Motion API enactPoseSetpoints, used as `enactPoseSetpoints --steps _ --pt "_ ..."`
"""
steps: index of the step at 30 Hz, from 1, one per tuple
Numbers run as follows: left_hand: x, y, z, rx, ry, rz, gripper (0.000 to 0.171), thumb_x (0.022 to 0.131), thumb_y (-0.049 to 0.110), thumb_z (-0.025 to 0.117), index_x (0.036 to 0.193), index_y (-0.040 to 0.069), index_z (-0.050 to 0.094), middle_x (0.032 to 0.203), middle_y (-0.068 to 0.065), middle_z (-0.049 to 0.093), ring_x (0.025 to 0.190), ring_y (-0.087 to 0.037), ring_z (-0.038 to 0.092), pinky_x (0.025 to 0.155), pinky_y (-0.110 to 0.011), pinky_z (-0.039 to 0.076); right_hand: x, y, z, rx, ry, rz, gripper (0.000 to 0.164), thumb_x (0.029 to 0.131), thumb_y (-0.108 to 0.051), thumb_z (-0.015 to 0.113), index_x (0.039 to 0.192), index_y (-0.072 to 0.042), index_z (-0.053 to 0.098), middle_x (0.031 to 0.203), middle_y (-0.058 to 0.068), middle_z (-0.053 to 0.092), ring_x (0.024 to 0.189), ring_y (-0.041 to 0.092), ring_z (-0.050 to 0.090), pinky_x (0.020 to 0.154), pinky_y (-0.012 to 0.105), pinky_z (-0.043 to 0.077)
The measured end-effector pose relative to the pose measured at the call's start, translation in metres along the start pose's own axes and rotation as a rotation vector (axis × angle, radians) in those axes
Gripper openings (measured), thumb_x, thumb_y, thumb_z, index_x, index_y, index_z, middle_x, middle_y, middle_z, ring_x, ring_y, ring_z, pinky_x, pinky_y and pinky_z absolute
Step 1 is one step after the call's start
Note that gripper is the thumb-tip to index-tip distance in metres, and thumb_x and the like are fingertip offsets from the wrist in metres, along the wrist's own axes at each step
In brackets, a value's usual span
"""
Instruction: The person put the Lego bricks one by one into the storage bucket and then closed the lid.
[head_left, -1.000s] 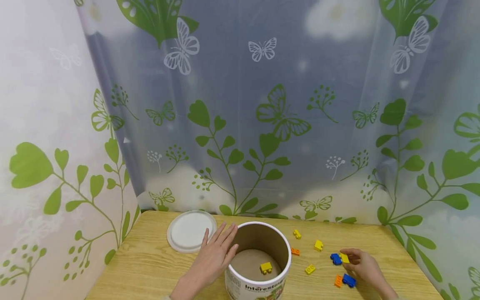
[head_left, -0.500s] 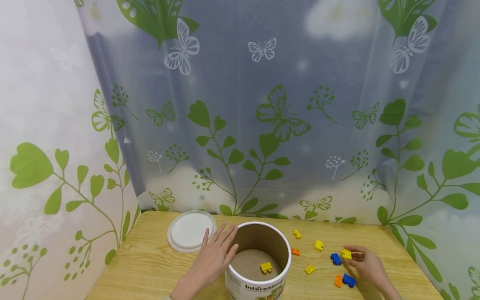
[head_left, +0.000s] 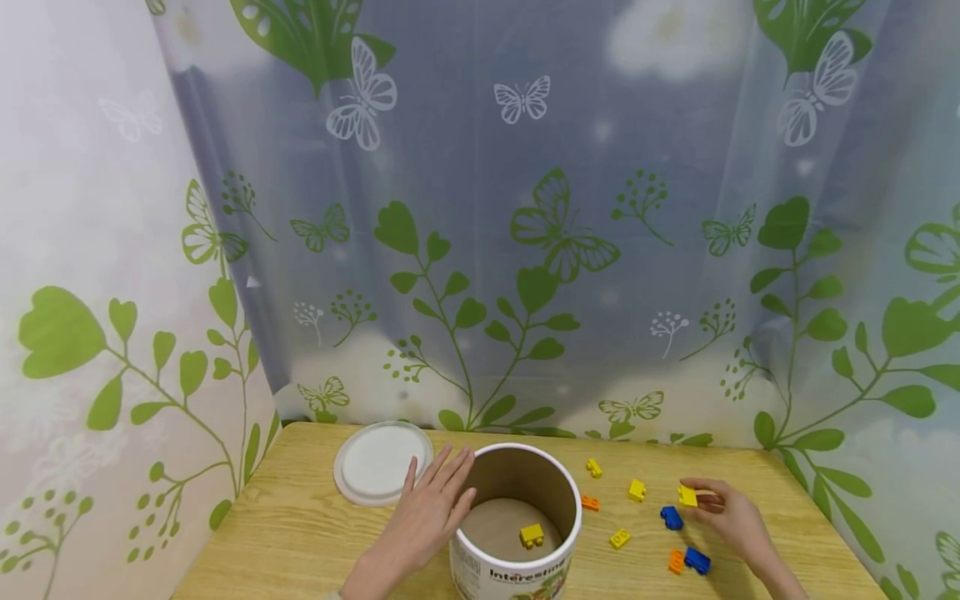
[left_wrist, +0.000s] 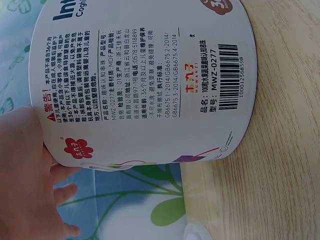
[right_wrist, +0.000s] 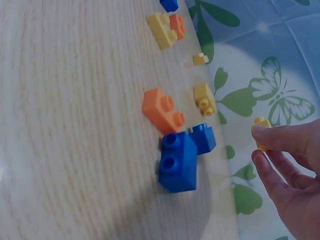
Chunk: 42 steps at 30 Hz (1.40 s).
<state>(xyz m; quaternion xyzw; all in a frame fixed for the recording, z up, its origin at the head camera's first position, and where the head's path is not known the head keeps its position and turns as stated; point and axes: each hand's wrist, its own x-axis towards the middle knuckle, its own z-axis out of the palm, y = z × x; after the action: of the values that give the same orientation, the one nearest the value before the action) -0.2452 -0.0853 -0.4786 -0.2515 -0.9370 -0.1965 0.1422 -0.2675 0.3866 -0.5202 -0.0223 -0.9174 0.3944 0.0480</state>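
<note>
Between thumb and fingers, my right hand (head_left: 731, 518) pinches a yellow toy brick (head_left: 687, 497) above the table's right side; the right wrist view shows this brick (right_wrist: 262, 134) at the fingertips. Just below it lies a blue brick (head_left: 672, 517). Nearer me, an orange brick (head_left: 677, 561) and another blue brick (head_left: 697, 561) sit side by side. My left hand (head_left: 431, 512) rests with straight fingers against the left rim of a white round tub (head_left: 517, 567). One yellow brick (head_left: 532, 535) lies on the tub's floor. Printed text and a barcode cover the tub's side (left_wrist: 145, 90) in the left wrist view.
A white round lid (head_left: 384, 460) lies left of the tub. Right of the tub are yellow bricks (head_left: 637, 490) and an orange brick (head_left: 591, 502), scattered on the wooden table (head_left: 262, 533). A patterned curtain (head_left: 480, 250) hangs behind the table's far edge.
My right hand has lifted the yellow brick off its place beside the blue brick, moving it slightly up and away. The left hand and the tub stay where they were.
</note>
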Motion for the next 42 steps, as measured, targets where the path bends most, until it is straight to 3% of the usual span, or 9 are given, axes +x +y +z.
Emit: enactPoseSetpoints --steps 9,28,42 --pt "0.0 0.0 0.0 -0.001 -0.005 -0.002 0.055 0.11 0.041 0.038 0.156 0.012 0.042 0.16 -0.004 0.041 0.152 -0.031 0.028 0.118 -0.068 0.015 -0.001 -0.015 -0.002 0.011 -0.01 -0.039 0.044 0.087 0.004 0.074 0.13 0.006 0.063 0.132 0.032 0.058 0.112 0.046 0.064 0.084 0.039 0.06" --pt "0.001 0.001 -0.001 -0.012 -0.022 -0.014 0.054 0.109 0.038 0.042 0.156 0.012 0.042 0.161 -0.003 0.04 0.152 -0.03 0.027 0.119 -0.067 0.014 -0.002 -0.034 0.0 0.023 -0.009 -0.109 0.045 0.089 -0.001 0.076 0.132 0.003 0.064 0.132 0.029 0.06 0.111 0.043 0.065 0.084 0.037 0.06" --pt "0.001 -0.001 0.0 0.007 -0.03 -0.007 0.056 0.11 0.043 0.036 0.157 0.013 0.04 0.161 -0.003 0.039 0.152 -0.03 0.027 0.119 -0.067 0.015 -0.001 -0.06 0.007 0.06 -0.01 -0.194 0.043 0.086 0.002 0.077 0.128 0.001 0.067 0.128 0.027 0.063 0.108 0.04 0.067 0.083 0.036 0.06"
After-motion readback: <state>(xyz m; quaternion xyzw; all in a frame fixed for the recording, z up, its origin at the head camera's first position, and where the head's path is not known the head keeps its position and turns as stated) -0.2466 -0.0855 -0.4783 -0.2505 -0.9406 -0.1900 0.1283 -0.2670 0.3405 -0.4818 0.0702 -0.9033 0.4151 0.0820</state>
